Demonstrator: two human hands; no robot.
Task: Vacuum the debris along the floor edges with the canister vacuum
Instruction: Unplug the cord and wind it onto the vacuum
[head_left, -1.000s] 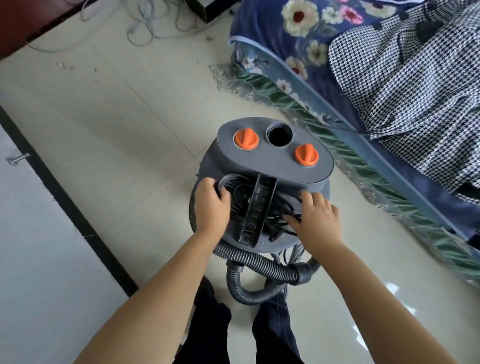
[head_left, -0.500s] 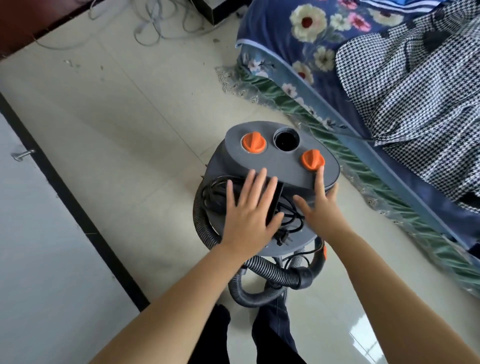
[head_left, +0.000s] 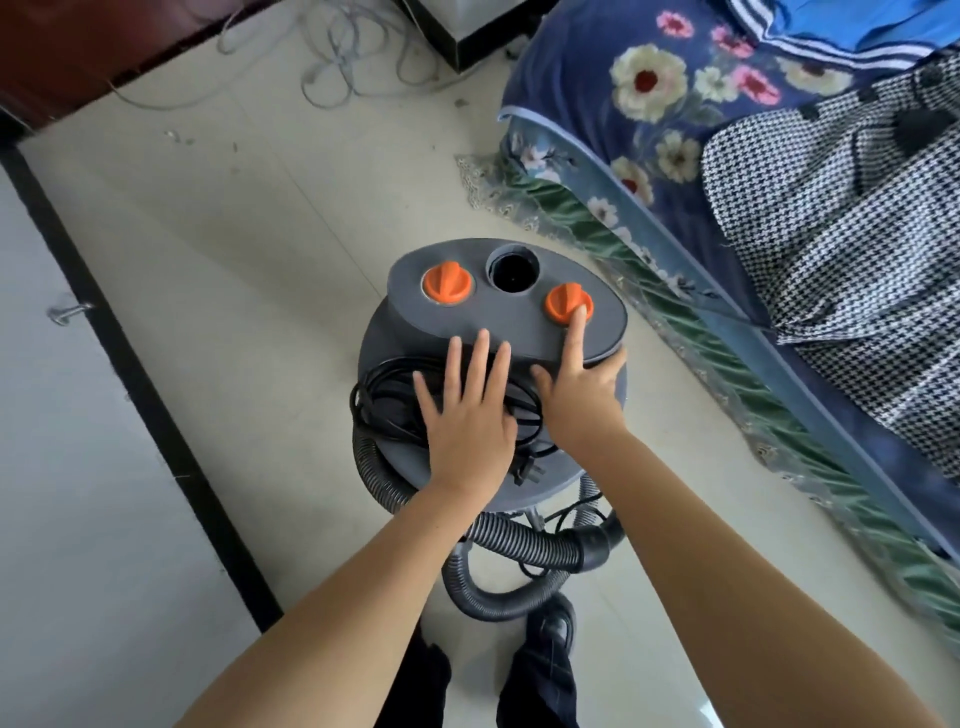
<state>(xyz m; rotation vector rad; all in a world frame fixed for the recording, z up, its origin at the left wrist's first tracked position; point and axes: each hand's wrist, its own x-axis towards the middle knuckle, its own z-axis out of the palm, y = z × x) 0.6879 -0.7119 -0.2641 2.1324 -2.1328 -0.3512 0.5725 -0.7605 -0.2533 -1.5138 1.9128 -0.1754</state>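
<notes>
Far left: pale door panel (head_left: 78, 467) with one metal handle (head_left: 67, 312), black threshold strip (head_left: 130, 374) beside it. Tile floor (head_left: 260, 234), one tangle of grey cables (head_left: 343, 57) at top, a few debris specks (head_left: 176, 136) near the wall edge. One grey canister vacuum (head_left: 519, 322) stands mid-floor, just beside the bed. On its top: two orange knobs, left knob (head_left: 448, 283) and right knob (head_left: 568, 302), with one open port (head_left: 511, 270) between them. One black power cord (head_left: 384, 400) coiled on the lid, one ribbed hose (head_left: 519, 543) looped below. Two hands: left hand (head_left: 467, 415) flat, fingers straight and spread, resting on the cord; right hand (head_left: 582, 387) released too, index fingertip touching the right knob. Right: bed (head_left: 597, 93) with floral sheet, one houndstooth garment (head_left: 841, 249).

Versus half a second back: the right index finger has reached up onto the knob; left hand much the same.
</notes>
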